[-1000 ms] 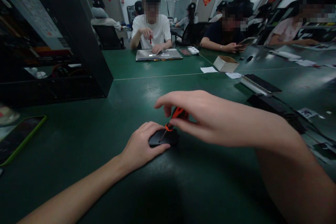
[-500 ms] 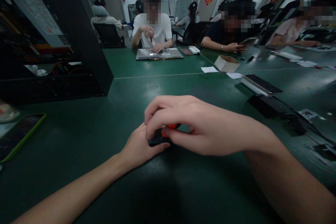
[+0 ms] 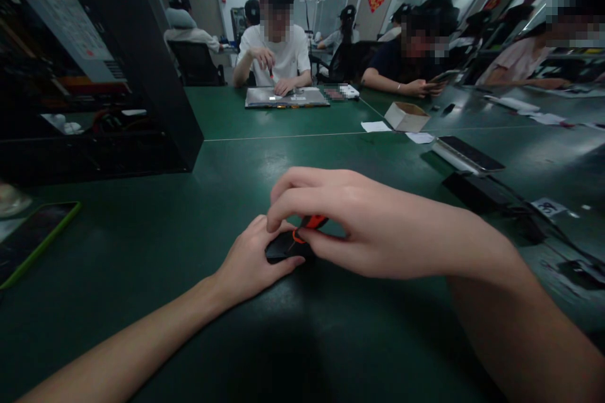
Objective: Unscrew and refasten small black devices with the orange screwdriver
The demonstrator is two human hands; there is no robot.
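Right hand (image 3: 350, 220) curled round red-and-black screwdriver (image 3: 314, 222); long axis slanted, handle up and right, shaft pointing down-left at black device (image 3: 280, 248). Device on green table (image 3: 236, 170), long axis roughly crosswise, right end hidden; left hand (image 3: 248, 255) grips left end between thumb and fingers.

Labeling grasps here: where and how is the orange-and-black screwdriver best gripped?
Probably by the thick handle of the screwdriver, from above and the right, where the right hand has it. The tool leans, handle up to the right, thin shaft running down toward the black device, whose left end the left hand brackets.
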